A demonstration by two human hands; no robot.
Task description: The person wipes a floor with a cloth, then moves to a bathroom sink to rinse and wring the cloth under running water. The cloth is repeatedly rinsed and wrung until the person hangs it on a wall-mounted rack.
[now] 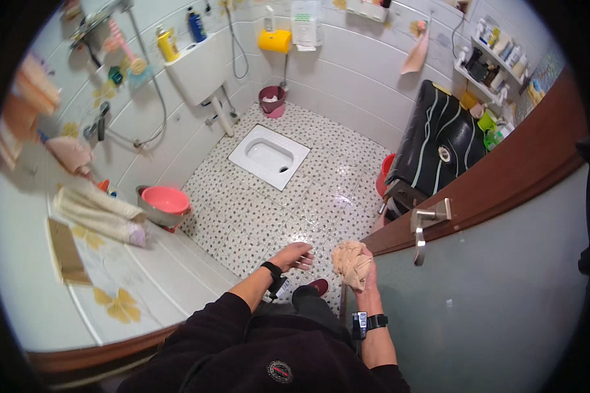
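Observation:
A crumpled peach-coloured cloth (351,264) is bunched in my right hand (369,275), whose fingers wrap its right side. My left hand (292,257) hangs to the left of the cloth, holding nothing, with its fingers slightly apart. Both wrists carry black straps with small devices. Close to my right hand stands the door (477,294), with a brown frame and a frosted pane. Its metal lever handle (419,240) sticks out above and to the right of the cloth. Below my hands a dark red shoe (319,287) rests on the speckled tile floor (305,211).
A white squat toilet (260,147) is set in the floor ahead. Behind it stands a pink bucket (272,100). A black patterned washbasin (442,132) is at the right, with a red bucket (384,174) partly hidden beneath. Basins (166,200) and a hanging towel (101,213) are along the left wall.

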